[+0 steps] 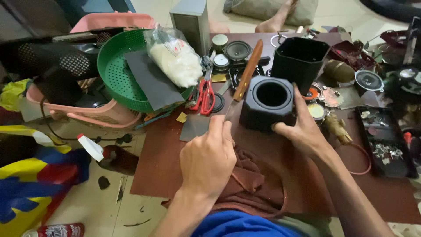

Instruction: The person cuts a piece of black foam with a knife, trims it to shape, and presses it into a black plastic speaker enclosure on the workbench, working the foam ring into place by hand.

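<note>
Nearest, the left hand (pixel 208 160) is closed round a wooden-handled knife (pixel 243 78), its blade meeting the black octagonal plastic speaker housing (pixel 268 103) mid-board. The right hand (pixel 298 129) clamps that housing, fingers wrapped. Seemingly trimming; steady bracing matters. Red scissors (pixel 205 95) lie beyond.

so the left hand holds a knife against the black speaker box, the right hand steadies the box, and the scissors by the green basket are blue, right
Not quite: the scissors have red handles, not blue, as the head view shows. The rest stands: the left hand holds a knife against the black speaker box, the right hand steadies it, and the scissors lie by the green basket.
</note>
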